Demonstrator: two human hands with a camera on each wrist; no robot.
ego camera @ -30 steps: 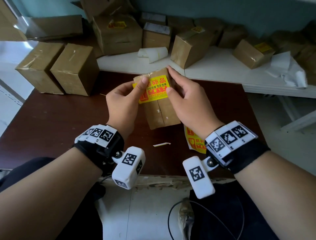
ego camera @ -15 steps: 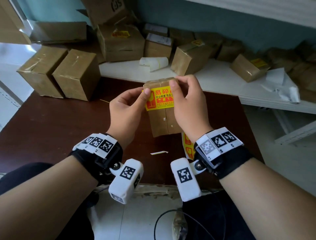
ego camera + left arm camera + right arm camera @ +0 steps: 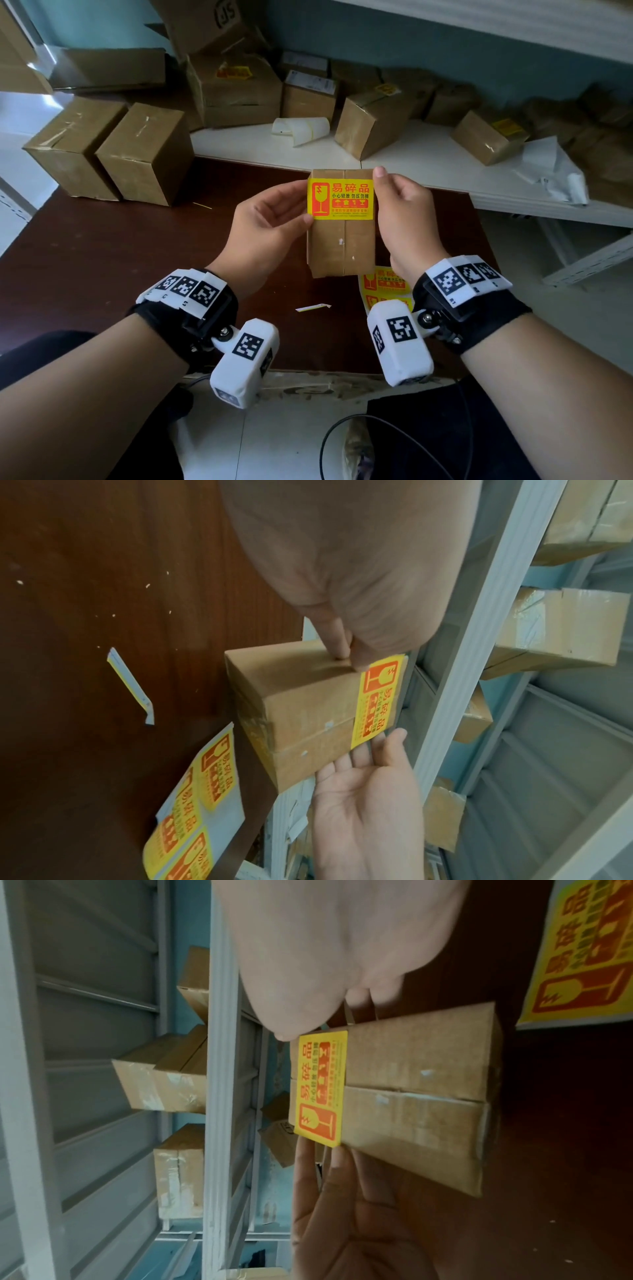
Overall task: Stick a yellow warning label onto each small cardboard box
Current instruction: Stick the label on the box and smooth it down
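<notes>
From the head view, we are holding a small cardboard box (image 3: 340, 226) up over the dark wooden table (image 3: 113, 260), a yellow warning label (image 3: 339, 199) sitting flat across its upper face. Our left hand (image 3: 265, 226) is cupping the box's left side with thumb and fingers curled against its edge, and our right hand (image 3: 402, 219) is gripping the right side, thumb tip up at the top corner. A sheet of spare labels (image 3: 383, 284) is lying on the table just beneath the box, and two unlabelled boxes (image 3: 113, 150) are standing at the far left.

From the left wrist, we are seeing the left fingers (image 3: 337, 639) pressing on the box's side beside the label, while the right palm (image 3: 368, 802) is lying nearly flat along the opposite side.

From the right wrist, the label (image 3: 320, 1089) is facing us.
</notes>
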